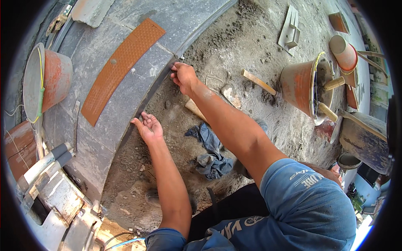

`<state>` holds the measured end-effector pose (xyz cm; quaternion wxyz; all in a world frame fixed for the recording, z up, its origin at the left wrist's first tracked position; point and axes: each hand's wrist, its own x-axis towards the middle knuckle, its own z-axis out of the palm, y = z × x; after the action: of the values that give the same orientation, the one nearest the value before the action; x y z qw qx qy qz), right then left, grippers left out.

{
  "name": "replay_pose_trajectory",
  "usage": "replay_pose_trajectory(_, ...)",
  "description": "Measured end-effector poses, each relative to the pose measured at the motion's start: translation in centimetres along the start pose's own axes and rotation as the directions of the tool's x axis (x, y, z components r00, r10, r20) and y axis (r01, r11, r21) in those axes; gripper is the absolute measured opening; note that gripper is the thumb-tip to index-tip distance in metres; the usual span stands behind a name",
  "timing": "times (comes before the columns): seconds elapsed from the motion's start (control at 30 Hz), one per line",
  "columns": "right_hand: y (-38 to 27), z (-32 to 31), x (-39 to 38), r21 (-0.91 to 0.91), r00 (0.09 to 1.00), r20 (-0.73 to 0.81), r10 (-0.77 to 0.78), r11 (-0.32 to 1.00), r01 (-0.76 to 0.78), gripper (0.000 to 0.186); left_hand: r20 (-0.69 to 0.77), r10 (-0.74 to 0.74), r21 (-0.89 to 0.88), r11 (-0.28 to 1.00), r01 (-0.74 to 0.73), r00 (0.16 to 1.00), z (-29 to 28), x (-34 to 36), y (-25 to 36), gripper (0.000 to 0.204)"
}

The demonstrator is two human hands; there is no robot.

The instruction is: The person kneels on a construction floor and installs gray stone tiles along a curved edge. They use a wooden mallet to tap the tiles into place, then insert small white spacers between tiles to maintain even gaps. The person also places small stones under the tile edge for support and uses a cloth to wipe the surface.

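Observation:
My left hand (150,129) is turned palm up at the dark side of a grey stone slab (144,79), its thumb and curled fingers at the edge. Farther along the same edge, near a joint between slabs, my right hand (184,76) has its fingers bent against the slab's side. How far the fingers reach under the slab is hidden. On top of the slab lies a curved orange-brown strip (121,67) with a patterned surface and a small round spot. Below my right forearm, a wooden handle (195,109) and a crumpled blue-grey cloth (213,157) rest on the dirt.
A mortar-stained bucket (56,79) stands on the left. To the right are a metal float (290,33), a wooden-handled tool (259,81) and another bucket (297,85) holding wooden-handled tools. White pipes (44,165) lie at lower left. Loose soil (234,42) borders the slabs.

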<state>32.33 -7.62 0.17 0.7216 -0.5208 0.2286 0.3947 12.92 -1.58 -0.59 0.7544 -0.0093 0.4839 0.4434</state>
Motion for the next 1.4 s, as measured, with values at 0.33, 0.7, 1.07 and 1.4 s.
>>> replay_pose_trajectory(0.33,-0.3,-0.8,1.3,-0.051,0.999,0.016,0.033,0.998,-0.032,0.020,-0.051,0.075,0.458,0.888,-0.044,0.996,-1.2,-2.1,3.8,0.036)
replay_pose_trajectory(0.7,0.0,-0.7,1.5,-0.068,0.998,0.049,0.026,0.997,-0.023,0.021,-0.052,0.587,0.289,0.783,-0.550,0.808,-3.2,-3.4,8.2,0.066)
replay_pose_trajectory(1.07,-0.3,-1.3,1.7,-0.134,0.998,0.060,0.023,0.991,-0.015,0.019,-0.122,0.481,0.139,0.874,-0.465,0.868,-2.9,-3.1,9.3,0.063)
replay_pose_trajectory(1.4,-0.1,-0.3,0.7,-0.150,0.999,0.042,-0.024,0.988,0.030,0.014,-0.069,0.502,0.240,0.847,-0.474,0.862,-2.5,-3.4,10.0,0.061)
